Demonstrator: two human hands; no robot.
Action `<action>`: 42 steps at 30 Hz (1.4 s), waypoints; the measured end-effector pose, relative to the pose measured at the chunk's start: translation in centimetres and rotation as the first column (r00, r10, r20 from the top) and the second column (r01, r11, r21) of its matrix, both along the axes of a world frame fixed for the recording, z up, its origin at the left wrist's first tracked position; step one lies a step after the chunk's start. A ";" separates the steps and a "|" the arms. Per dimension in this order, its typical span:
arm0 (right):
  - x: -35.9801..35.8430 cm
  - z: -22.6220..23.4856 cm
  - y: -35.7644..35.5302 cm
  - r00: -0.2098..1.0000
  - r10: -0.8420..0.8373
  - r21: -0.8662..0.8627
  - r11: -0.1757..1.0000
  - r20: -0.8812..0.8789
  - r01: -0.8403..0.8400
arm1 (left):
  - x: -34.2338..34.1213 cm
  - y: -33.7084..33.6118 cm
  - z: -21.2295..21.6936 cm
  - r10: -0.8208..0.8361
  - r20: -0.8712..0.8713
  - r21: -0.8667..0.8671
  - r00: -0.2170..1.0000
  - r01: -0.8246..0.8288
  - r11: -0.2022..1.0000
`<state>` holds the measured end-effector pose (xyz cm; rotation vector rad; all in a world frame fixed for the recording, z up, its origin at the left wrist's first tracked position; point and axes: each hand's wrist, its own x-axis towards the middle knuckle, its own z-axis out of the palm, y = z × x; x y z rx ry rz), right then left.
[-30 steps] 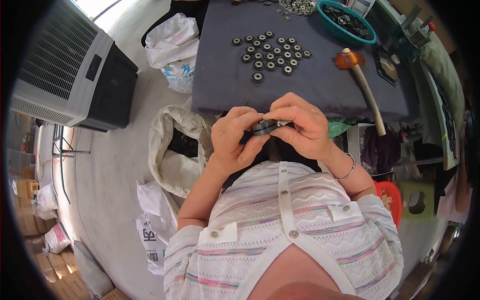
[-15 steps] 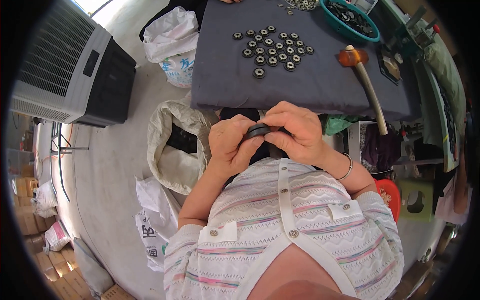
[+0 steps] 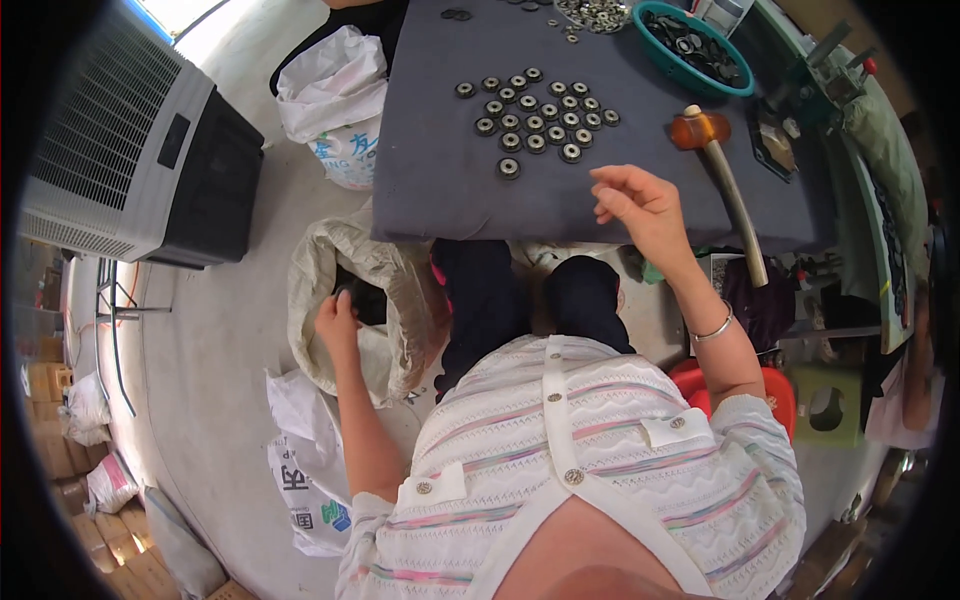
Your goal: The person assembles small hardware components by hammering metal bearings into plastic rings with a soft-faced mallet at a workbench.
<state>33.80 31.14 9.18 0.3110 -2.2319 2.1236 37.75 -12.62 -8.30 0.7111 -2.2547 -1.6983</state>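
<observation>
- Grey cloth covers the tabletop (image 3: pixel 440 190) in front of me, and my right hand (image 3: pixel 635 205) hovers over its near edge, right of the middle.
- That right hand is loosely open, fingers (image 3: pixel 612 180) curled a little and spread, with nothing that I can see in it.
- My left hand (image 3: pixel 335 318) is down to my left, off the tabletop, reaching into the mouth of an open pale sack (image 3: pixel 330 270) that stands on the floor just beside the tabletop's near left corner.
- The left hand's fingers go into the sack's dark inside beside a dark object (image 3: pixel 365 300); I cannot tell how far they are closed or whether they grip anything.
- A cluster of small round metal rings (image 3: pixel 535 110) lies in rough rows on the cloth towards the far edge, well apart from my right hand.
- A mallet (image 3: pixel 725 175) with an orange head lies near the right edge, its handle pointing back towards the near edge.
- A teal bowl (image 3: pixel 655 55) of dark parts sits at the far right corner, with loose washers (image 3: pixel 590 12) scattered beside it along the far edge.
- A white printed bag (image 3: pixel 335 95) stands on the floor off the left edge, and a large grey fan unit (image 3: pixel 120 150) stands further left.
</observation>
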 end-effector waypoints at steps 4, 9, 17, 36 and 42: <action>-3.4 0.1 4.1 0.980 -0.185 0.022 0.982 -0.081 0.187 | 0.1 -2.8 -1.7 0.146 0.055 -0.660 0.988 -0.074 0.748; -9.9 3.0 10.9 0.807 -0.516 0.151 0.808 -0.287 0.570 | -3.9 7.7 8.5 -0.222 -0.443 -0.508 0.869 -0.039 0.861; -21.9 4.4 21.0 0.805 -0.526 0.884 0.193 -0.273 0.426 | -11.8 19.1 12.3 -0.570 -0.357 -0.519 0.740 0.350 0.780; -19.1 5.0 18.1 0.732 -0.386 0.753 0.129 -0.562 0.646 | -11.8 21.9 11.6 -0.691 -0.211 -0.857 0.691 0.210 0.471; -10.6 3.0 11.3 0.894 -0.366 0.365 0.820 -0.259 0.441 | -12.9 21.4 12.0 -0.772 -0.172 -0.891 0.612 0.238 0.387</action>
